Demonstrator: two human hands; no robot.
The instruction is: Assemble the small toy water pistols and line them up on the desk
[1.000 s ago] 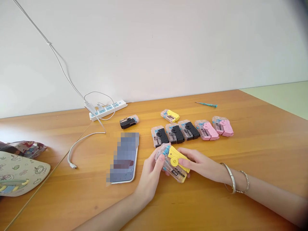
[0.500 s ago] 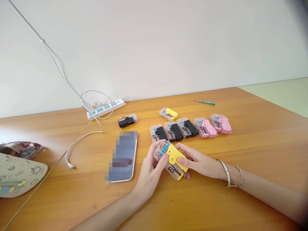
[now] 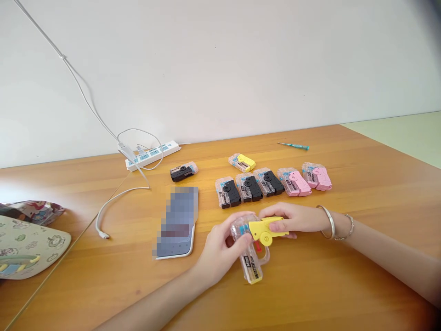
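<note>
My left hand (image 3: 220, 243) grips the clear plastic body (image 3: 251, 263) of a small toy water gun labelled "MINI WATER". My right hand (image 3: 292, 219) pinches the gun's yellow part (image 3: 264, 231) between thumb and fingers. That yellow part now sits crosswise at the top of the clear body, and a small red piece shows beneath it. Both hands hide part of the toy. Above my hands lie several similar packs: black ones (image 3: 227, 193) and pink ones (image 3: 292, 182), plus a yellow one (image 3: 242, 162).
A smartphone (image 3: 175, 223) with a pixelated screen lies left of my hands. Behind it are a black toy (image 3: 183, 171), a white power strip (image 3: 151, 156) with white cables, and a teal screwdriver (image 3: 293, 146). A patterned bag (image 3: 27, 241) sits at the far left.
The yellow part has turned and shifted away from the clear body, and the toy now stands more upright. My right hand has moved up and right. The row of packs has not moved.
</note>
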